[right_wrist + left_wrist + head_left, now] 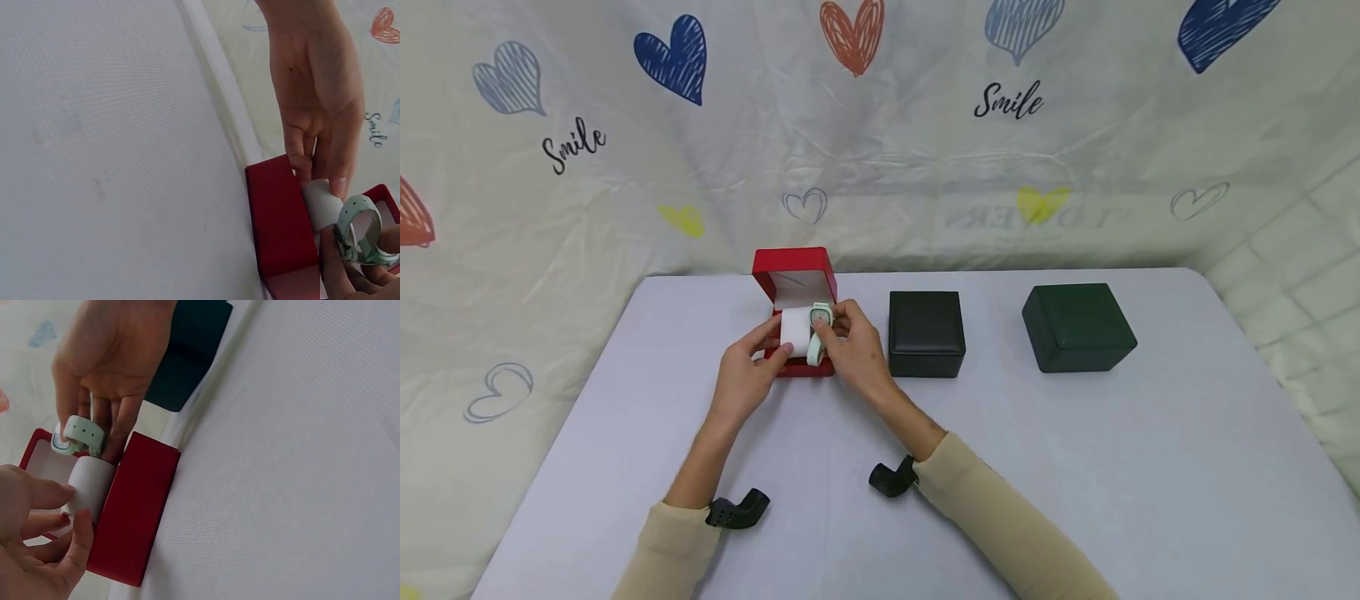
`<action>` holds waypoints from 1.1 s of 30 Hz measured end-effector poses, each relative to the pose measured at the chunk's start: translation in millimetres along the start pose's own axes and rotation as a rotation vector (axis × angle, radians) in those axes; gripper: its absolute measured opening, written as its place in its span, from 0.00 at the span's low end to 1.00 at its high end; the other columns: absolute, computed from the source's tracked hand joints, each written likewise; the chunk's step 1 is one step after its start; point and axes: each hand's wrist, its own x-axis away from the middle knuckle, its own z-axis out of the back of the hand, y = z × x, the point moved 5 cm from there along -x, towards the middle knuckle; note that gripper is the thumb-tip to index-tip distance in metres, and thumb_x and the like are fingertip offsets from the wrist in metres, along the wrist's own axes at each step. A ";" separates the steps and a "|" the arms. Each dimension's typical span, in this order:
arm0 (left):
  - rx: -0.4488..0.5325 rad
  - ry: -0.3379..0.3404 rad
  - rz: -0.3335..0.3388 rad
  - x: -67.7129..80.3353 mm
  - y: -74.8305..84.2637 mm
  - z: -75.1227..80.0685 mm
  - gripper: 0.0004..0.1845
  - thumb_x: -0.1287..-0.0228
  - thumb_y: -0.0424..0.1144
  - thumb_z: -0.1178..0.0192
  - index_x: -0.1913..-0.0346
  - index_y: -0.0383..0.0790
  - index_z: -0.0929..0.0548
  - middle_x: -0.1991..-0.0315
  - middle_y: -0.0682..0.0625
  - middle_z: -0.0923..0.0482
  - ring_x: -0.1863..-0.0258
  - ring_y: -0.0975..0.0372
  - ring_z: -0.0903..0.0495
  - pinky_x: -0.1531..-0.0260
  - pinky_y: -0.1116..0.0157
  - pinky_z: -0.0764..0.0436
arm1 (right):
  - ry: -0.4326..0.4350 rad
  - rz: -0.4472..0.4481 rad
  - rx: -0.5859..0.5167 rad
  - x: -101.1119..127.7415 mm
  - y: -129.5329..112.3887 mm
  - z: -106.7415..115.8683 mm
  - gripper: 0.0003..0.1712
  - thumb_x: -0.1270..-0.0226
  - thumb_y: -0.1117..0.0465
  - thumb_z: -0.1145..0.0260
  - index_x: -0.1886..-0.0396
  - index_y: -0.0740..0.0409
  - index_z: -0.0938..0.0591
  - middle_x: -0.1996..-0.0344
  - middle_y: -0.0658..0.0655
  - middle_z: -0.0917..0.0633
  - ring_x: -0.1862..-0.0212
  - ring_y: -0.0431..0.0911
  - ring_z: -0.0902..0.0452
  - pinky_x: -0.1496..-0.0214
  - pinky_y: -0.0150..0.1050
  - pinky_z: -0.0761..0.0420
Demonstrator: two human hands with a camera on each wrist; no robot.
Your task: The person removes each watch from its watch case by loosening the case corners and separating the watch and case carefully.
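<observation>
Pinching a pale green wristwatch (818, 332) between curled fingertips, the right hand (857, 354) holds it at the right end of a white cushion (795, 331) that sits in an open red watch box (796, 312). The watch's strap loops round that end of the cushion, its face turned upward. The left hand (747, 377) grips the cushion's other end, thumb in front and fingers over the top, steadying it inside the box. The box stands near the far edge of a pale lilac table (1075, 467), lid tilted back. Just to its right is a closed black box (927, 333), and farther right, well apart, a closed dark green box (1078, 327). Behind the table hangs a cream backdrop (925, 150) printed with hearts and the word Smile.
</observation>
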 end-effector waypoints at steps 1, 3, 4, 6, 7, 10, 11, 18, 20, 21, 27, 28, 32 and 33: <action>-0.006 -0.002 0.003 -0.3 -0.3 -0.3 0.30 0.25 0.38 0.37 0.23 0.46 0.29 0.43 0.36 0.19 0.46 0.50 0.19 0.61 0.82 0.19 | -0.001 -0.003 0.001 -0.1 0.0 -0.1 0.14 0.24 0.60 0.35 0.46 0.62 0.23 0.50 0.63 0.12 0.47 0.52 0.14 0.47 0.41 0.12; -0.014 -0.005 0.006 -0.4 -0.5 -0.8 0.30 0.25 0.38 0.37 0.23 0.47 0.29 0.43 0.36 0.19 0.46 0.50 0.18 0.61 0.82 0.18 | -0.005 -0.010 0.002 -0.3 -0.1 -0.3 0.13 0.23 0.60 0.35 0.46 0.62 0.23 0.50 0.63 0.12 0.46 0.52 0.13 0.46 0.42 0.12; -0.017 -0.006 0.006 -0.3 -0.3 -0.8 0.30 0.25 0.38 0.38 0.23 0.47 0.29 0.43 0.37 0.19 0.46 0.50 0.18 0.61 0.82 0.18 | -0.009 -0.012 0.004 -0.5 -0.3 -0.4 0.13 0.23 0.60 0.35 0.46 0.62 0.23 0.50 0.63 0.12 0.46 0.53 0.13 0.45 0.42 0.12; -0.025 -0.012 0.002 -0.2 0.3 -0.9 0.31 0.25 0.38 0.38 0.22 0.47 0.30 0.41 0.37 0.20 0.47 0.50 0.18 0.61 0.81 0.18 | -0.018 -0.013 0.008 -0.6 -0.5 -0.8 0.13 0.23 0.60 0.35 0.46 0.61 0.24 0.49 0.63 0.12 0.45 0.53 0.13 0.45 0.43 0.12; -0.031 -0.015 -0.001 -0.2 0.6 -1.0 0.31 0.25 0.38 0.38 0.22 0.47 0.30 0.41 0.37 0.20 0.47 0.50 0.18 0.62 0.81 0.18 | -0.022 -0.014 0.011 -0.6 -0.6 -0.9 0.13 0.23 0.61 0.35 0.46 0.61 0.24 0.49 0.63 0.12 0.45 0.52 0.13 0.45 0.43 0.12; -0.047 -0.025 -0.008 0.0 2.0 -1.7 0.32 0.25 0.37 0.38 0.21 0.47 0.32 0.39 0.38 0.21 0.46 0.50 0.20 0.63 0.82 0.20 | -0.030 -0.010 0.020 -0.5 -0.8 -1.3 0.13 0.23 0.61 0.35 0.46 0.61 0.24 0.50 0.64 0.12 0.45 0.52 0.13 0.45 0.44 0.13; -0.053 -0.028 -0.010 0.0 2.4 -2.2 0.32 0.25 0.37 0.38 0.21 0.47 0.32 0.38 0.38 0.21 0.45 0.51 0.20 0.63 0.82 0.21 | -0.031 -0.010 0.022 -0.4 -0.7 -1.2 0.13 0.23 0.61 0.35 0.46 0.62 0.24 0.50 0.64 0.12 0.45 0.52 0.13 0.44 0.44 0.13; -0.058 0.000 -0.017 -1.4 2.4 -4.4 0.31 0.25 0.36 0.38 0.22 0.46 0.30 0.41 0.38 0.20 0.45 0.51 0.21 0.64 0.81 0.22 | -0.019 -0.002 0.031 0.7 -1.3 -0.4 0.13 0.23 0.61 0.35 0.46 0.61 0.24 0.51 0.63 0.12 0.47 0.52 0.14 0.46 0.43 0.13; -0.067 0.006 -0.011 -1.5 2.0 -4.4 0.31 0.25 0.36 0.37 0.22 0.47 0.30 0.41 0.38 0.20 0.45 0.51 0.21 0.64 0.81 0.22 | -0.019 -0.001 0.032 1.1 -1.8 -0.6 0.13 0.23 0.61 0.35 0.46 0.61 0.24 0.51 0.63 0.12 0.47 0.51 0.14 0.47 0.42 0.14; -0.076 0.006 -0.011 -1.6 1.8 -4.3 0.31 0.25 0.36 0.38 0.22 0.47 0.30 0.42 0.37 0.20 0.45 0.51 0.21 0.64 0.81 0.22 | -0.019 0.000 0.031 1.2 -2.0 -0.8 0.13 0.23 0.61 0.35 0.46 0.61 0.24 0.51 0.63 0.12 0.47 0.51 0.14 0.48 0.41 0.14; -0.085 0.003 0.002 -2.4 0.2 -3.3 0.30 0.24 0.37 0.39 0.22 0.47 0.30 0.40 0.37 0.20 0.43 0.50 0.21 0.61 0.80 0.24 | -0.027 0.010 0.031 1.3 -3.9 -2.0 0.12 0.23 0.61 0.35 0.47 0.61 0.24 0.52 0.63 0.12 0.48 0.52 0.14 0.52 0.37 0.15; -0.084 0.001 0.007 -2.0 0.2 -3.1 0.30 0.24 0.37 0.39 0.22 0.48 0.30 0.39 0.38 0.20 0.43 0.51 0.21 0.60 0.80 0.24 | -0.029 0.011 0.033 1.4 -4.1 -2.2 0.12 0.23 0.61 0.35 0.47 0.61 0.24 0.52 0.63 0.12 0.49 0.52 0.14 0.51 0.38 0.15; -0.096 -0.015 0.016 -1.6 -0.2 -3.1 0.31 0.23 0.38 0.40 0.21 0.48 0.32 0.37 0.38 0.22 0.41 0.50 0.22 0.57 0.77 0.23 | -0.033 0.024 0.046 1.6 -4.9 -3.0 0.13 0.24 0.61 0.34 0.47 0.61 0.24 0.53 0.62 0.12 0.49 0.50 0.16 0.49 0.38 0.17; -0.101 -0.018 0.018 -1.6 -0.6 -3.3 0.31 0.23 0.38 0.40 0.21 0.48 0.32 0.37 0.39 0.22 0.41 0.51 0.22 0.56 0.77 0.23 | -0.034 0.030 0.050 1.6 -5.1 -3.2 0.13 0.24 0.61 0.34 0.47 0.61 0.24 0.54 0.62 0.12 0.50 0.50 0.16 0.49 0.38 0.17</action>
